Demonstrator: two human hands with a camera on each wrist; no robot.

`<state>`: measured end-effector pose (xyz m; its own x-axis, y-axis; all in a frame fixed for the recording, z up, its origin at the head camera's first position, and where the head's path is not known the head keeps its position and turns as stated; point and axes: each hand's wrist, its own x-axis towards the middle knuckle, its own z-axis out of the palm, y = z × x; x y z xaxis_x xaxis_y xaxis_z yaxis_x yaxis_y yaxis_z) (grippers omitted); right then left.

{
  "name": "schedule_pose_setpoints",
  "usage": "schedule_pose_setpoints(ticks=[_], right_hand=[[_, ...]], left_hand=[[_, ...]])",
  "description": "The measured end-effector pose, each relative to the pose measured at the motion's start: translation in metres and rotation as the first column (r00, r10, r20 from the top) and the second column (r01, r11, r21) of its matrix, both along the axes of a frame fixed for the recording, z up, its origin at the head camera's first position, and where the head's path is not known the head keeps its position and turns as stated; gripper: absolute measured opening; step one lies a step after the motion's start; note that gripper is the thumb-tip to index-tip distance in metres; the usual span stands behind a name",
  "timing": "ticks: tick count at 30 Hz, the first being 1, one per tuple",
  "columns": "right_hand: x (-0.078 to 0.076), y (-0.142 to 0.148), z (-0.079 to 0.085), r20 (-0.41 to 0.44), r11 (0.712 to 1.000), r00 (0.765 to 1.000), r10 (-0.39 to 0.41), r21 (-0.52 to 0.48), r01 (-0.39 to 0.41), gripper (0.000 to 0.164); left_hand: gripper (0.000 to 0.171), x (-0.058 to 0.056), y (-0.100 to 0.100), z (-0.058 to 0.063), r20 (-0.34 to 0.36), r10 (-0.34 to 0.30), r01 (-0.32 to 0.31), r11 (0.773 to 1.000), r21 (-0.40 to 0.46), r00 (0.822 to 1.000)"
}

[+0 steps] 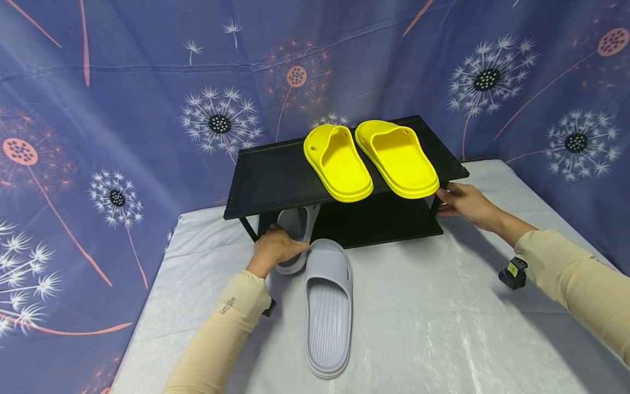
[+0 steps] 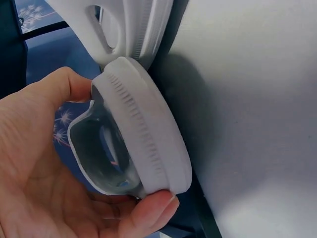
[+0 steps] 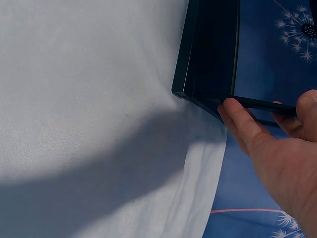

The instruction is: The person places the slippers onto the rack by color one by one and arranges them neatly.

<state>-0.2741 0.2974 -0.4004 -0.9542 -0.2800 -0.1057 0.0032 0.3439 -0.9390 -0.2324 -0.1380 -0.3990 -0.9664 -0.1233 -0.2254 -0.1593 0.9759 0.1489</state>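
Between thumb and fingers, my left hand (image 1: 278,246) grips the heel end of a grey slipper (image 2: 153,134). The slipper's front part lies over the lower shelf (image 1: 374,221) of a black two-tier shoe rack (image 1: 275,175), at its left end, partly under the upper shelf. A matching grey slipper (image 1: 328,323) rests sole-down on the table, its toe close to the rack. On the right side, my right hand (image 1: 467,205) holds the rack's thin side post (image 3: 265,104) with fingertips and thumb. Two yellow slippers (image 1: 346,169) sit side by side on the upper shelf.
Pale grey cloth (image 1: 418,328) covers the table. A blue curtain (image 1: 354,60) printed with dandelions hangs behind the rack and along both sides. The rack's left front post (image 1: 248,229) stands right beside my left hand.
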Motion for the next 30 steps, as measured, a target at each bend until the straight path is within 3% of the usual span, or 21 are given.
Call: schedule_pose_setpoints(ticks=[7,17,24,30], right_hand=[[0.000,-0.001,0.002,-0.006,1.000,1.000,0.008,-0.001,-0.008,0.056],[0.000,0.000,-0.002,0.012,1.000,1.000,0.008,-0.014,-0.008,0.057],[-0.001,0.000,-0.001,0.009,1.000,1.000,0.011,0.009,-0.011,0.060],[-0.002,0.000,0.000,0.007,1.000,1.000,0.015,0.023,-0.015,0.061]], left_hand=[[0.116,0.002,0.000,-0.007,-0.087,-0.020,0.020,1.000,-0.007,0.996],[0.108,0.005,0.000,-0.012,-0.156,-0.007,0.010,1.000,0.020,0.988],[0.106,0.010,0.000,-0.014,-0.139,0.017,-0.016,1.000,0.014,0.990],[0.109,0.017,0.001,-0.013,-0.168,0.019,-0.018,1.000,0.007,0.986]])
